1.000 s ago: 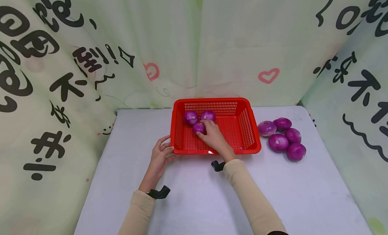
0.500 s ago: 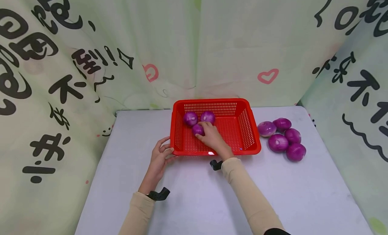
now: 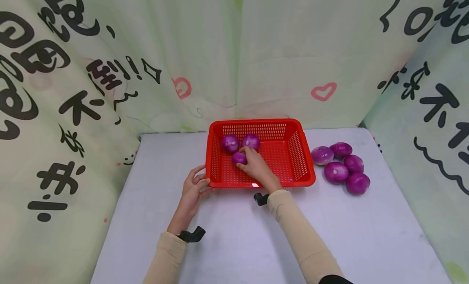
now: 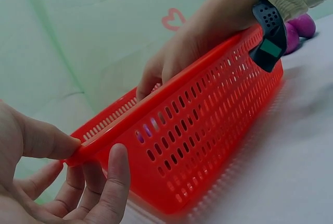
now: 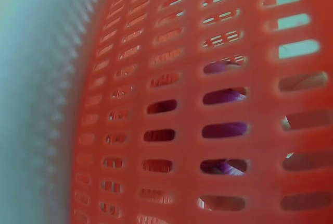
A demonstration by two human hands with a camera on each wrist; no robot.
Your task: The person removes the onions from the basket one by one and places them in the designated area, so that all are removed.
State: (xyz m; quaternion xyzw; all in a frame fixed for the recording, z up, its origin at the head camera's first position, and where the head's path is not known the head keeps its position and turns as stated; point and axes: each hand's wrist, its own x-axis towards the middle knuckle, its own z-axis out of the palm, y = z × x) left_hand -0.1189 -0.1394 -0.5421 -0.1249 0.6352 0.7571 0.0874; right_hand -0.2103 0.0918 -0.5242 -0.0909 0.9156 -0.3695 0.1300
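Observation:
Near the table's back edge stands a red perforated plastic basket [image 3: 289, 182]. My left hand [image 3: 192, 190] pinches its front left corner; in the left wrist view the thumb lies on the rim [image 4: 78, 151] with fingers beneath. Inside the basket my right hand [image 3: 258, 168] grips a purple onion [image 3: 239, 157], thumb on the near side and fingers over the top. Two more onions, one at the left [image 3: 230, 144] and one beside it [image 3: 251, 142], sit just behind it. The right wrist view shows mostly the basket's slotted wall [image 5: 187, 114], with purple showing through the slots.
To the right of the basket, several purple onions [image 3: 336, 172] lie clustered on the white table [image 3: 234, 243]. A pale curtain [image 3: 286, 51] with dark lettering hangs close behind the table and along both sides.
The right hand and the onion in it have shifted slightly left within the basket, then stayed still. The left hand keeps its hold on the corner.

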